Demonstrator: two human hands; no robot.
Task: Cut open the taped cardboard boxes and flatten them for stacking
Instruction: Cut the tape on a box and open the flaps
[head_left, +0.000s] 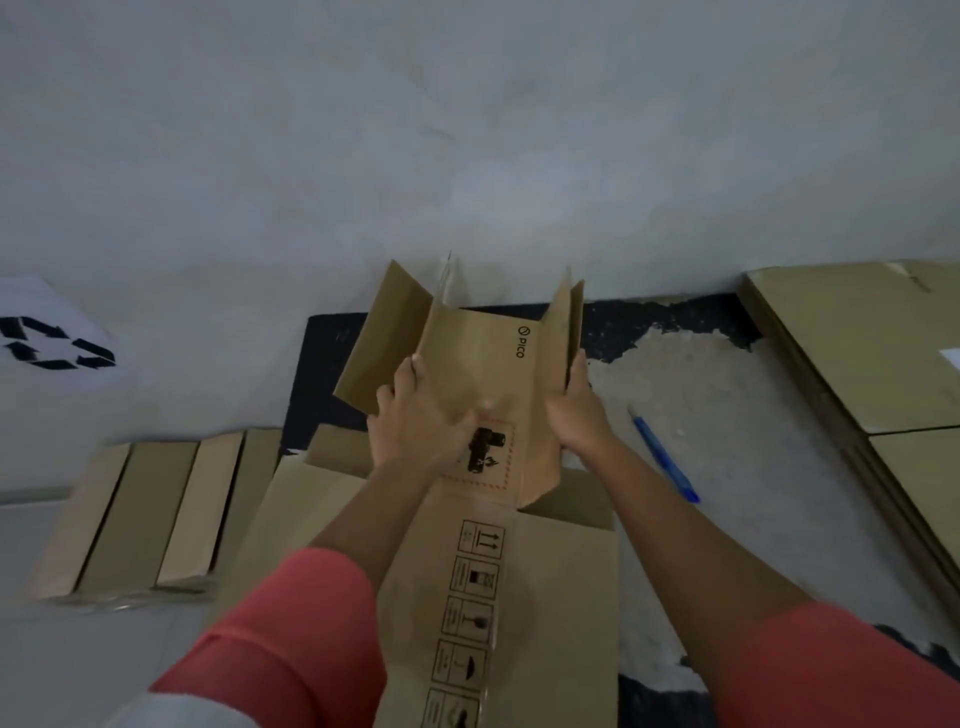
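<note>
A small brown cardboard box (483, 364) marked PICO is held up in the middle of the view, its end flaps spread open toward the wall. My left hand (415, 415) grips its left side, thumb across the printed front face. My right hand (576, 410) grips its right edge. Under the box lies a flattened carton (561, 597) with a column of handling symbols. A blue cutter (662, 454) lies on the floor to the right of my right hand, apart from it.
A row of flat cardboard pieces (150, 514) lies at the left. A stack of large flattened cartons (872, 353) fills the right side. A white sheet with a recycling symbol (52, 343) hangs on the grey wall at the left. Dark, worn floor shows behind the box.
</note>
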